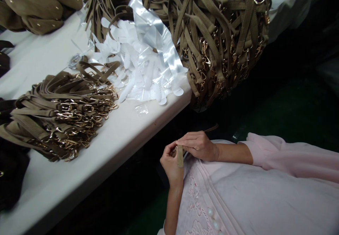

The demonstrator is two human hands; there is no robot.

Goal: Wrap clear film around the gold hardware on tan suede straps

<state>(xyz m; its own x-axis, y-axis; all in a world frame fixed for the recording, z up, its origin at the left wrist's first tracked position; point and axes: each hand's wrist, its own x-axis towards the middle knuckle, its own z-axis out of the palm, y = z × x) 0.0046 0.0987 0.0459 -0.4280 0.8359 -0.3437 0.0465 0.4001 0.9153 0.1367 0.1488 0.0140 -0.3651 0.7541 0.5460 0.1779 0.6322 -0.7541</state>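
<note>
Both my hands meet in front of my body, below the table's edge, over my pink top. My left hand (171, 162) is closed around the end of an olive-brown suede strap (180, 156), which stands upright between its fingers. My right hand (198, 145) pinches the same strap from the right, its fingers pressed together near the strap's top. The rest of the strap runs off behind my right hand toward the dark floor.
A white table (127, 129) carries a stack of brown straps with gold buckles (60, 115) at left, a heap of white and clear plastic scraps (143, 69), and brown bags (37, 5) at the far left. A big bundle of straps with gold clasps (225, 41) hangs over the table's right end.
</note>
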